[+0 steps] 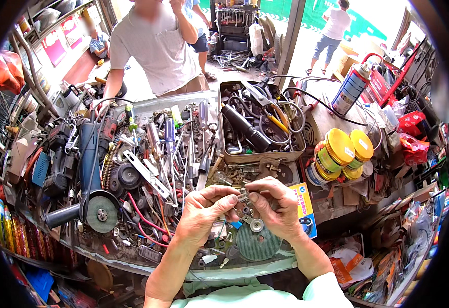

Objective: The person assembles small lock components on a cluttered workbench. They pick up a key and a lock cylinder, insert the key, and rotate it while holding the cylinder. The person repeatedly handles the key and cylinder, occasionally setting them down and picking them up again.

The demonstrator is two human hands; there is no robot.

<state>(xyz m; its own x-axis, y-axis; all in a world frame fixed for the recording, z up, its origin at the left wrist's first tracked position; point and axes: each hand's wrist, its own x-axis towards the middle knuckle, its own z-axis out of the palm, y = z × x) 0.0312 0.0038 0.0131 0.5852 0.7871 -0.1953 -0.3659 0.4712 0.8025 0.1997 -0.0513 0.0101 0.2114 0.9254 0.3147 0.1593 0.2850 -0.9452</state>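
My left hand (207,210) and my right hand (277,206) meet over the front of the cluttered bench, fingertips pinched. Between them is a small metal part (243,195), too small and too covered to name exactly. A green abrasive disc (258,244) with a centre hole lies just below my hands. On its upper edge rests a small round metal piece (256,225). Right of my right hand stands a yellow and blue box (305,201). Loose small metal bits lie around the disc.
At left, an angle grinder (89,154) lies among screwdrivers, wires and drills. Beyond my hands sits a metal box (265,158) holding pliers and cables. Yellow-lidded tubs (340,146) and a spray can (351,88) are at right. Across the bench stands a person (152,49).
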